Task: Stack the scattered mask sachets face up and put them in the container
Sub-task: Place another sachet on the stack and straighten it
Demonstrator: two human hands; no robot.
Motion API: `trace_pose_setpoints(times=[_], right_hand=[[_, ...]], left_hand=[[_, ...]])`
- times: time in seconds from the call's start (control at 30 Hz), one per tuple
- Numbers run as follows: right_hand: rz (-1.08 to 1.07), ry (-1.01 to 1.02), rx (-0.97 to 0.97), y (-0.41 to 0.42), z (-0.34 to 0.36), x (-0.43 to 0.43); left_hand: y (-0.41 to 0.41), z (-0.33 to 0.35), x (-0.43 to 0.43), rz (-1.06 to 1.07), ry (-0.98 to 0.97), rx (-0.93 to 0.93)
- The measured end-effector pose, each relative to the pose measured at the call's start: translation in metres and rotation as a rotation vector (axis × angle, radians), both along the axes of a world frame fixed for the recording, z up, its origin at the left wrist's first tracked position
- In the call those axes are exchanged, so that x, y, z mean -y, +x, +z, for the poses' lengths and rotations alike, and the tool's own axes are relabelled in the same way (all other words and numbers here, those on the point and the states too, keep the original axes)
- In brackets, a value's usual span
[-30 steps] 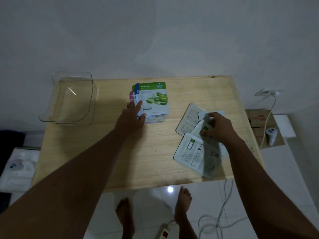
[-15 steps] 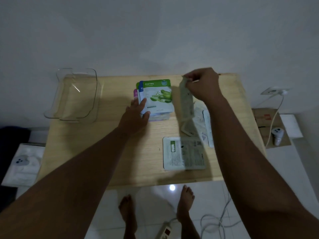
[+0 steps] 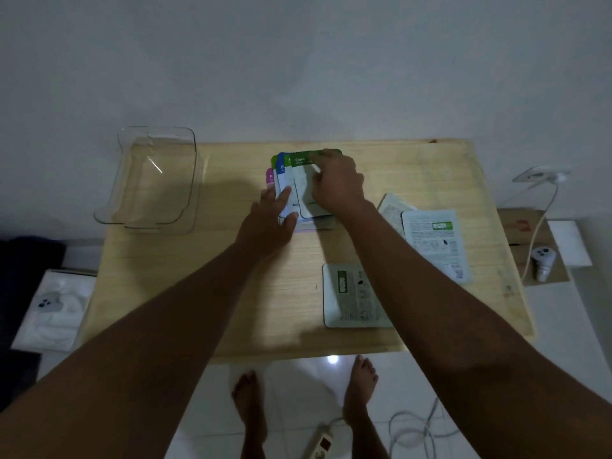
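A fanned stack of face-up mask sachets lies at the back middle of the wooden table. My left hand grips the stack's near left corner. My right hand holds a green Olive sachet face up on top of the stack. Three sachets lie face down to the right: one near the front, one further right and one partly under it. The clear plastic container stands empty at the back left corner.
Right of the table a cardboard box carries a white controller and a cable from a wall socket. A white box sits on the left. My bare feet and a power strip are on the tiled floor.
My right hand lifted a face-down sachet from the right pile, turned it over and brought it down onto the stack. The head view moved in slightly. My left hand stayed on the stack.
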State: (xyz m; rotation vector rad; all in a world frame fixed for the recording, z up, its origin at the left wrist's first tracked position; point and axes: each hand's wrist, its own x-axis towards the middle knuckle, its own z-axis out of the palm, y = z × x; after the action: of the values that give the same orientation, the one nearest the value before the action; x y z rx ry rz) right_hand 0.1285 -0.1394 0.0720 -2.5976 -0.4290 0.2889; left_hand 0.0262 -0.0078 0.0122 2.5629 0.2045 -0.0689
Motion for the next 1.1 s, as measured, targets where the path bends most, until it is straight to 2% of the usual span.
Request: trace_pose_setpoints(times=[0.07, 0.17, 0.33, 0.4, 0.47, 0.53, 0.63, 0.73, 0.8, 0.93, 1.1], right_hand=[[0.076, -0.191, -0.025, -0.006, -0.01, 0.008], [0.12, -0.231, -0.036, -0.016, -0.029, 0.013], [0.085, -0.078, -0.003, -0.022, -0.038, 0.022], [0.096, 0.108, -0.006, -0.023, -0.031, 0.03], [-0.035, 0.326, -0.015, -0.028, -0.019, 0.045], [-0.185, 0.388, -0.008, -0.031, -0.014, 0.068], [-0.263, 0.053, 0.082, -0.031, -0.017, 0.117], [-0.463, -0.098, 0.097, -0.031, -0.029, 0.161], [-0.524, -0.11, 0.052, -0.038, -0.037, 0.18], [-0.422, -0.093, 0.042, -0.05, -0.038, 0.199], [-0.569, -0.016, 0.015, -0.047, -0.031, 0.206]], left_hand=[[0.0, 0.0, 0.0, 0.004, -0.038, 0.009], [0.001, -0.002, 0.001, 0.012, -0.061, 0.024], [0.001, -0.005, 0.007, -0.031, 0.04, 0.049], [0.001, -0.004, 0.008, -0.033, 0.1, 0.028], [0.001, -0.002, 0.009, -0.033, 0.117, 0.007], [0.002, -0.001, 0.009, -0.028, 0.104, -0.013], [0.003, 0.001, 0.007, -0.026, 0.098, -0.037], [0.004, 0.004, 0.007, -0.029, 0.108, -0.045], [0.003, 0.005, 0.009, -0.029, 0.113, -0.042], [0.001, 0.004, 0.009, -0.02, 0.111, -0.063], [0.001, 0.005, 0.009, -0.029, 0.114, -0.087]])
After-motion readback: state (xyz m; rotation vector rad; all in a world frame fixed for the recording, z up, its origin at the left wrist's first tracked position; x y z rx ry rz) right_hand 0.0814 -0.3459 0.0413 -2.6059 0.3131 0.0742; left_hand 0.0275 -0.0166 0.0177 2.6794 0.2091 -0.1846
